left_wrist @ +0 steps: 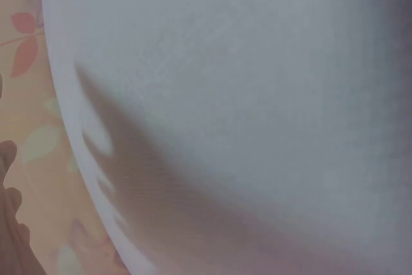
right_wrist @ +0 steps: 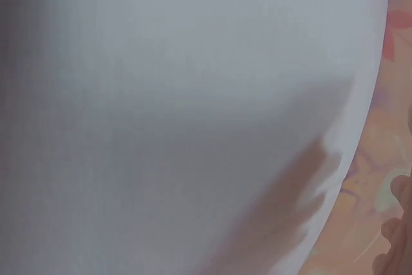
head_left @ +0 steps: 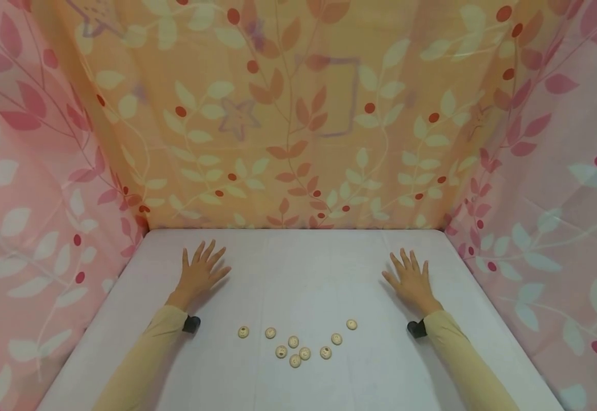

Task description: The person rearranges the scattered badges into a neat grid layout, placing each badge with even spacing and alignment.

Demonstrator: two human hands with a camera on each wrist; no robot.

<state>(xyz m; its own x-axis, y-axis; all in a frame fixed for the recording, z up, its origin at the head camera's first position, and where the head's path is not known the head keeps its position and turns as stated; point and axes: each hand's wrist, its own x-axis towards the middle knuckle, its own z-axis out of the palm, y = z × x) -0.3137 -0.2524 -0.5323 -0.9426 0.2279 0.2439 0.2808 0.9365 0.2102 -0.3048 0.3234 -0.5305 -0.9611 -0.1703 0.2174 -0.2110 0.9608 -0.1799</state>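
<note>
Several small round wooden pieces (head_left: 293, 341), looking like buttons or discs with dark marks on their faces, lie loosely scattered at the front middle of the white table. One disc (head_left: 243, 331) is farthest left and another disc (head_left: 351, 324) farthest right. My left hand (head_left: 199, 275) is held over the table's left side, fingers straight and spread, holding nothing. Over the right side my right hand (head_left: 412, 281) is likewise spread and holds nothing. Both wrist views show hand shadows on the cloth, with only fingertips (left_wrist: 11, 198) at the edge; no disc appears there.
A white cloth covers the table (head_left: 298, 274). An orange leaf-patterned curtain (head_left: 288, 114) hangs along its far edge. Pink patterned curtains stand at the left (head_left: 31, 188) and right (head_left: 550, 188). Each wrist wears a small black device (head_left: 192, 324).
</note>
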